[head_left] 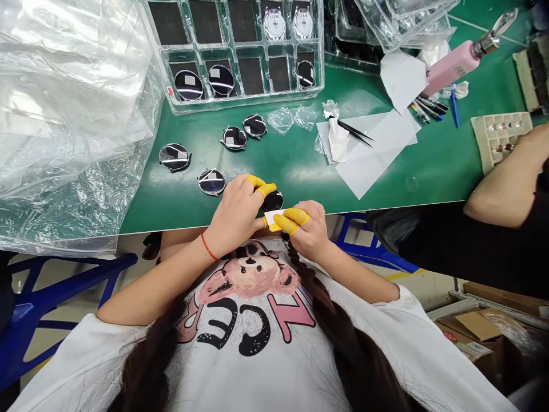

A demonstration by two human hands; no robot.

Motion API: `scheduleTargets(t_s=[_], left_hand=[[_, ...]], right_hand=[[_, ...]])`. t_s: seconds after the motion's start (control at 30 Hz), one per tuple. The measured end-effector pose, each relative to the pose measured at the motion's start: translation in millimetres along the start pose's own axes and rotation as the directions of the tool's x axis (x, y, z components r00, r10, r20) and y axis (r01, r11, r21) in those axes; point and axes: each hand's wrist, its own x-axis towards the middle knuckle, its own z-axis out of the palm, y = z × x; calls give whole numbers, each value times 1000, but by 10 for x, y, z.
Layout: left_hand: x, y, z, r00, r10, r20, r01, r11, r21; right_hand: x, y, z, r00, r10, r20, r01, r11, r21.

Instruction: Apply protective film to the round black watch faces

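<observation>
My left hand (235, 209), with yellow finger cots and a red string on the wrist, grips the edge of a round dark glass disc (273, 201) at the bench's front edge. My right hand (306, 229), also in yellow cots, pinches a small white film tab (273, 218) just below that disc. The hands nearly meet there, and they hide part of the disc. Several similar discs with film patches (234, 138) lie on the green bench mat (300, 171) to the left and beyond.
A clear compartment tray (240, 74) holds more discs and watch faces. Tweezers (354, 131) lie on white paper. Plastic sheeting (64, 114) covers the left. A pink tool (454, 67) lies back right. A co-worker's arm (506, 194) enters from the right.
</observation>
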Motion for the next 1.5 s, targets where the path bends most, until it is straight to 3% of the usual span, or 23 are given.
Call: scheduleTargets(t_s=[0.13,0.27,0.37,0.47,0.63,0.73,0.83,1.0,1.17,1.3,1.37,1.5], left_hand=[[-3,9,0,1000,8,-3,-8,1000,21],[13,4,-8,1000,11,0,-11,1000,19],[28,-6,-10,1000,5,1,-5,1000,26],[38,-13,4,1000,4,0,-4,1000,27],[43,-9,16,1000,-14,-2,14,999,29],[44,-3,4,1000,-18,-6,18,999,36],[38,3,8,999,-27,-20,28,999,37],[10,37,70,995,-49,-84,50,999,5],[99,56,-28,999,-4,-40,4,1000,18],[244,125,-267,996,78,-42,-76,996,53],[291,197,-339,977,184,-104,-176,981,78],[322,302,-319,850,437,-294,-393,898,199]], right_hand=[[64,-35,-76,997,78,8,-78,996,45],[256,197,-132,967,205,153,-221,970,97],[273,370,-103,950,150,274,-189,975,121],[133,424,-72,952,57,302,-91,991,102],[-70,327,-98,982,38,185,-51,997,66],[-14,212,-77,985,165,49,-171,973,153],[103,121,44,921,390,-6,-381,902,206],[150,284,264,836,549,-5,-548,836,34],[82,536,184,816,577,-43,-575,817,40],[137,393,16,789,596,-151,-565,799,203],[210,258,-71,792,610,-39,-546,734,404],[404,100,-200,740,600,302,-606,402,687]])
